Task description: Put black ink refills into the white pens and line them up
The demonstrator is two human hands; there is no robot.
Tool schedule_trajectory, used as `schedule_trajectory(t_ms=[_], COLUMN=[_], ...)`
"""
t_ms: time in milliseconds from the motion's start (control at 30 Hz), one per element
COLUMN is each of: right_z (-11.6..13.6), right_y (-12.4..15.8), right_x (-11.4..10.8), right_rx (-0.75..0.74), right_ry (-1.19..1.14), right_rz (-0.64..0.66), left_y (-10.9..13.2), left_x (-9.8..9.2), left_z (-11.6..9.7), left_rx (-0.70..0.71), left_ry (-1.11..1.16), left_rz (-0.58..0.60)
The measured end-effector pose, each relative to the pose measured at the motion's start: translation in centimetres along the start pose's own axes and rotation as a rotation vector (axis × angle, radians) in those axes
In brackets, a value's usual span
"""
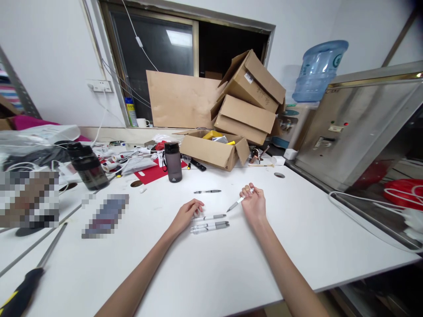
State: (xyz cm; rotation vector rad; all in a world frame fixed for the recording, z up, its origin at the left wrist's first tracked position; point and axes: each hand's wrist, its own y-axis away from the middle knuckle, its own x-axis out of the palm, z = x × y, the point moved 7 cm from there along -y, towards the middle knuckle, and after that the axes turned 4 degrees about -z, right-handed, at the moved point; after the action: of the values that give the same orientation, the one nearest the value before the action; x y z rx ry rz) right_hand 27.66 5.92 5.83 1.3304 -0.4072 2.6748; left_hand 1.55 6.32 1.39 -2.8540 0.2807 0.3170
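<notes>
My right hand point(253, 203) is closed round a white and grey pen point(235, 204), whose tip points down and left just above the table. My left hand point(187, 215) rests on the white table with its fingers loosely curled at the left end of a pen point(214, 217); whether the fingertips grip it cannot be made out. Just below lie more pens point(211, 226) side by side, their grey grips to the right. Farther back, a single pen point(207, 191) lies crosswise by itself.
Behind the pens stands a dark bottle point(173, 163); another bottle point(87, 167) is at left. An open cardboard box point(208, 149) sits at the back among cables. A screwdriver point(26, 281) lies at front left, a metal cabinet point(357, 127) at right.
</notes>
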Motion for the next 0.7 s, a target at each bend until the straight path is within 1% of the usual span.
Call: schedule_trajectory(t_ms=[300,533,700], right_z=[-0.07,0.13,-0.03], right_y=[-0.11,0.04,-0.03], right_x=[-0.26,-0.21,-0.27], right_rx=[0.021,0.005,0.019], right_ry=[-0.146,-0.089,-0.184], right_rz=[-0.013,-0.031,-0.028], left_y=[-0.08,-0.10,-0.10], left_x=[0.04,0.07,0.14], left_z=[0.20,0.33,0.37], left_rx=[0.002,0.004,0.002], left_ry=[-0.006,-0.013,-0.036], left_rz=[0.016,0.026,0.035])
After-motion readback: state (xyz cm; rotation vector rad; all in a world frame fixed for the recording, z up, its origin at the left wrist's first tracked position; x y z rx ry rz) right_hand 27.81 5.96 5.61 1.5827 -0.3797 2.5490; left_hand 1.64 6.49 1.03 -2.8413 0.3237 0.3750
